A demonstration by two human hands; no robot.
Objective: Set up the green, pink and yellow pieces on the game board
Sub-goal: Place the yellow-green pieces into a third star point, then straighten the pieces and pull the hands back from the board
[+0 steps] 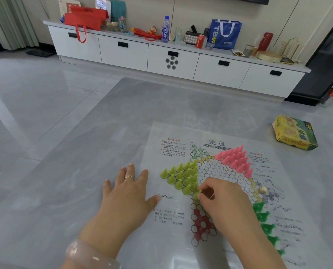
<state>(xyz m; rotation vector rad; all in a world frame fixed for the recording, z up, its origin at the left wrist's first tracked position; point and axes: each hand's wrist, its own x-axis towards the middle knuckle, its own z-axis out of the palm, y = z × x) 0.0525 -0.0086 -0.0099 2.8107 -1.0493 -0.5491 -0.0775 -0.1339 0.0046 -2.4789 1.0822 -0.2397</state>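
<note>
1. Sitting flat on a grey tabletop (123, 117): a see-through game board (216, 171), star grid of circles, print around the edges.
2. Right hand (227, 202) over the near middle of the board, fingers (201, 195) pinching one yellow piece (196, 194) that's touching or just above a circle at the near tip of the yellow bunch.
3. Left hand (127, 193) just left of the board, palm down, fingers spread and straight, gripping nothing, thumb tip right at the board's left edge. Ring on one finger, clear bangle (90, 255) on the wrist.
4. Yellow pieces (183, 176) standing in a triangle on the left point of the star.
5. Pink pieces (235, 158) packed in a triangle on the far right point.
6. Green pieces (266, 226) strung along the near right side, partly behind the right wrist.
7. Small pale bead-like thing (263, 189) on the board's right part, can't tell what.
8. Yellow-green box (294, 133) on the tabletop, far right of the board.
9. Way back: white cabinet (171, 57) along the wall.
</note>
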